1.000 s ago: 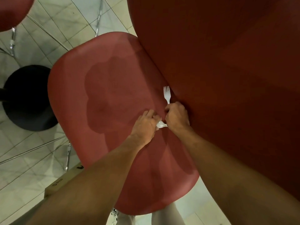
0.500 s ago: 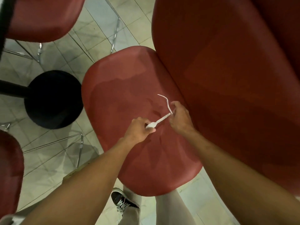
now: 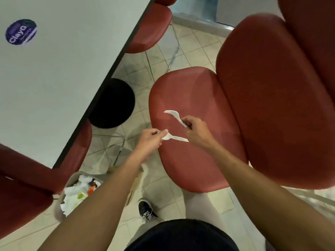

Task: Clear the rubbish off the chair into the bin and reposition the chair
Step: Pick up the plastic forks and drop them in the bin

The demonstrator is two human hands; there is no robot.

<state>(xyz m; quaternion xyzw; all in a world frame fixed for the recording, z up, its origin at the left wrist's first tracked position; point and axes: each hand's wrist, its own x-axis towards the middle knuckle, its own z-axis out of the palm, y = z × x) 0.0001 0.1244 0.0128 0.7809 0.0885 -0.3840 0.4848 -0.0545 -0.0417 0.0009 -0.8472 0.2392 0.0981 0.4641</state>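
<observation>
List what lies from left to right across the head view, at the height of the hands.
White table top → round black table base → left hand pinching a white plastic spoon → right hand gripping a white plastic fork → red chair backrest.

Head view: even, soft indoor light, moderately bright, slight warm-green cast. No hard glare. Pale desk [image 3: 54, 69] top reads flat and evenly lit. Red chair [image 3: 190, 109] seat shows a dull broad sheen near its far edge. Soft shadows on the tiled floor [image 3: 190, 49] under the chair legs; the round black base [image 3: 116, 104] is featureless dark. Strong wide-angle bending: the desk edge and the chair back bow outward towards the frame borders, forearms stretched at the bottom corners. Slight softness overall; round sticker [image 3: 21, 32] lettering blurred but legible.
</observation>
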